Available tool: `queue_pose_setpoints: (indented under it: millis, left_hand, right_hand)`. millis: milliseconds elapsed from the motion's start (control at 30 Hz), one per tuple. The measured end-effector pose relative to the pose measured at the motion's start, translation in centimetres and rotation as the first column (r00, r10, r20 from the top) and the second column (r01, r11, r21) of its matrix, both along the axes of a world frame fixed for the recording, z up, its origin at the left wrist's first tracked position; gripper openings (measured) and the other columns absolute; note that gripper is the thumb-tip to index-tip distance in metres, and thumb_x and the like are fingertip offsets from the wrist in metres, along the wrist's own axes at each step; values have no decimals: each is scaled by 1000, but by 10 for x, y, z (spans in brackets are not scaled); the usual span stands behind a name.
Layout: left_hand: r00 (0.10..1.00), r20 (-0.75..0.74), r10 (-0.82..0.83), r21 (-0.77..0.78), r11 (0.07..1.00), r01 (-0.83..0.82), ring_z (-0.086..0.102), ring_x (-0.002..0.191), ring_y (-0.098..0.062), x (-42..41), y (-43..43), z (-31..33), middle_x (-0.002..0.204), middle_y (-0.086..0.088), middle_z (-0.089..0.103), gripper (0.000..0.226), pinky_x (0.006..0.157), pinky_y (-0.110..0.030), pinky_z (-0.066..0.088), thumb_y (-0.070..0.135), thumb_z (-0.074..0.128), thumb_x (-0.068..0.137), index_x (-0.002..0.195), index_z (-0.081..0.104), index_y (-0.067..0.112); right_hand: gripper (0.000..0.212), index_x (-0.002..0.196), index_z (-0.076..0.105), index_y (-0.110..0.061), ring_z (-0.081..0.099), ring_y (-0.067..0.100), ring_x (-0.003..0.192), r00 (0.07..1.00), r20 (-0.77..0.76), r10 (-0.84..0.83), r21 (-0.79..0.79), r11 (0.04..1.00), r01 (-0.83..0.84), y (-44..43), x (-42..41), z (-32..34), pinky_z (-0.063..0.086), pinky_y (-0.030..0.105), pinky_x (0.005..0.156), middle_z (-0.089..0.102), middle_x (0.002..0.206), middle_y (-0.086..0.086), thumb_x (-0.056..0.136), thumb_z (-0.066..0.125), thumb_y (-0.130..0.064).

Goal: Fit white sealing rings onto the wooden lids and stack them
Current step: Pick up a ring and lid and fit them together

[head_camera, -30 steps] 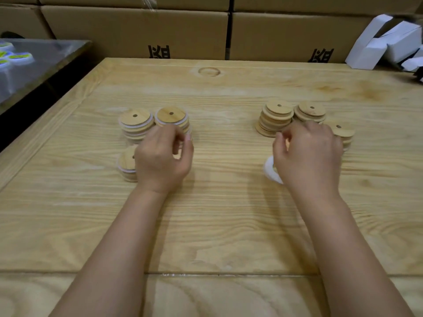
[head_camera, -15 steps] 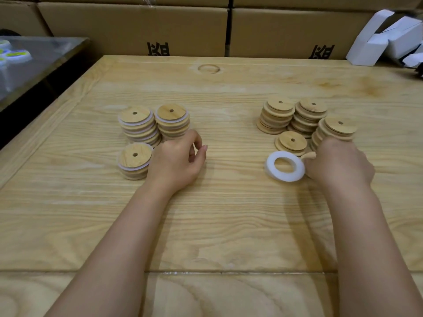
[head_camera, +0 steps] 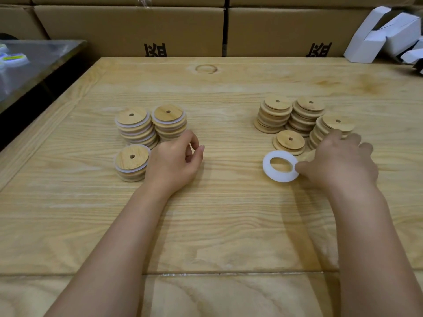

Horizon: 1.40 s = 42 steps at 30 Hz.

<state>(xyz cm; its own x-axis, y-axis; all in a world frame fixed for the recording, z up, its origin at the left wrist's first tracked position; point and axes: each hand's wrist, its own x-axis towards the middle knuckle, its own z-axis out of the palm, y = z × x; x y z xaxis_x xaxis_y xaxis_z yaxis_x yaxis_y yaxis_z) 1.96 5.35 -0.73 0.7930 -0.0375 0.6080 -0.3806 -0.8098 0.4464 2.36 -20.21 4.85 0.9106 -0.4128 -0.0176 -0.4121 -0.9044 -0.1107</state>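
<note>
1. Pale wooden table (head_camera: 206, 225) fills the view. Brown cardboard boxes (head_camera: 128, 28) line its far edge, and white cartons (head_camera: 384, 35) sit at far right.
2. White sealing ring (head_camera: 282, 177): one loose, flat, wide-banded, matte white, with a large round hole showing the table through it. It lies right of centre, just near of the low bare stack (head_camera: 289, 143).
3. Bare wooden lids, right group: round, light wood, each with a small centre hole. Two far stacks (head_camera: 274, 115) (head_camera: 307, 115) touch, and a third (head_camera: 332, 129) stands to their right.
4. Ringed lids, left group: white bands show between the wood layers. Two taller stacks (head_camera: 134, 124) (head_camera: 169, 121) stand side by side, with a shorter one (head_camera: 131, 163) nearer.
5. Left hand (head_camera: 176, 161): rests on the table just right of the short ringed stack, fingers loosely curled, holding nothing. It is well apart from the loose ring.
6. Right hand (head_camera: 338, 161): palm down, fingers extended and slightly blurred, reaching onto the near side of the third bare stack. Its thumb tip touches the ring's right edge. No grip is visible.
</note>
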Motion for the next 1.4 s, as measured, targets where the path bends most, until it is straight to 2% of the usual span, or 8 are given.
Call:
queue_pose_setpoints:
  millis: [133,267,433,567,867,1000,1100,1400]
  left_hand:
    - [1000,-16,13,-12,1000,-13,48,48,-16,0,-2,0,49,14,42,15,50,-34,47,27,59,82,79,56,13]
    - [992,-123,-26,-224,975,-2,48,47,-6,-1,-10,1,50,8,52,17,52,-27,42,31,58,86,79,59,15]
    - [822,-315,-474,-750,655,91,60,51,-19,-2,-18,13,70,-5,68,22,42,-23,43,30,52,91,95,62,11]
    - [703,-266,-659,-858,495,140,67,63,-17,-4,-20,16,71,-3,69,25,53,-26,56,27,54,83,93,64,8]
    - [722,-346,-599,-858,513,15,70,78,-22,2,-21,11,82,-15,69,16,61,-23,56,15,52,94,96,65,7]
    - [715,-397,-576,-817,577,12,67,78,-26,3,-20,8,90,-41,54,13,61,-23,56,14,53,93,96,64,8]
    - [701,-403,-588,-824,567,3,67,74,-22,5,-19,8,94,-26,52,12,62,-22,56,15,53,93,97,63,9]
    - [713,-392,-581,-839,544,-18,69,72,-18,5,-19,7,81,-19,63,11,62,-23,57,13,54,93,96,63,9]
  right_hand:
    - [71,121,36,-1,34,40,117,984,173,39,-38,999,-33,1,-6,5,33,42,71,37,124,22,72,74,-35]
    - [61,120,45,-1,38,40,109,829,504,242,54,949,-310,14,-9,8,35,40,84,43,119,21,71,68,-30]
    - [56,118,55,-3,47,36,103,595,541,595,-69,736,-674,59,-18,-1,40,38,89,51,112,18,68,72,-23]
    - [51,112,61,2,55,38,90,456,541,707,-144,612,-778,80,-23,-16,47,41,80,58,105,21,67,76,-16]
    - [20,104,69,-7,55,30,99,555,623,552,28,693,-720,54,-6,-9,41,34,86,63,100,11,86,60,-5]
    - [29,107,68,-8,48,30,107,777,314,546,-47,826,-561,30,5,-18,45,41,82,59,106,11,84,52,1]
    - [33,110,65,-8,47,29,106,840,159,519,-37,853,-520,20,7,-21,45,36,77,56,107,11,81,51,-1]
    - [37,111,66,-11,59,32,94,846,273,458,-17,881,-472,16,9,-17,50,38,74,63,106,11,80,53,5]
